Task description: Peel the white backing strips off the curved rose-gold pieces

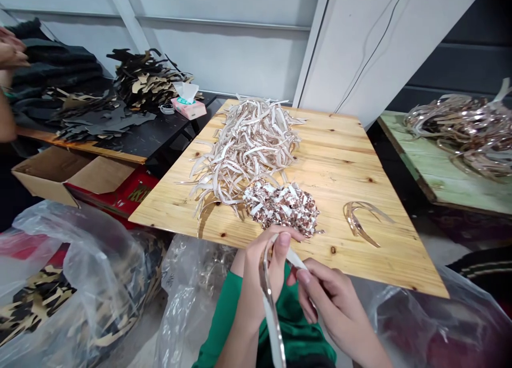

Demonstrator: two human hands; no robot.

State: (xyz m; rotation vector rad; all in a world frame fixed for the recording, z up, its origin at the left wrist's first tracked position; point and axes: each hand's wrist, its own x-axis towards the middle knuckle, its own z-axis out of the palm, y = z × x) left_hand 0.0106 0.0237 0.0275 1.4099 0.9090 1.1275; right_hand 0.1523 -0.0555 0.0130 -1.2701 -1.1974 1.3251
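My left hand (pixel 268 266) is closed at the near edge of the wooden table (pixel 320 154), its thumb and fingers pinching a long, curved strip (pixel 269 288) with a shiny rose-gold face and a white back. The strip's tail hangs down over my wrist. At the strip's other, white end, my right hand (pixel 328 290) pinches with thumb and fingers. Just beyond my hands lies a heap of small rose-gold and white scraps (pixel 284 205). Behind it spreads a large pile of similar long strips (pixel 252 138).
A few loose strips (pixel 360 218) lie at the table's right. Left stands a black table (pixel 136 138) with dark cut pieces and a tissue box (pixel 190 106); a person's hand (pixel 12 50) shows there. Below are a cardboard box (pixel 72 173) and plastic bags (pixel 92 266). Another table (pixel 460 176) holds strips.
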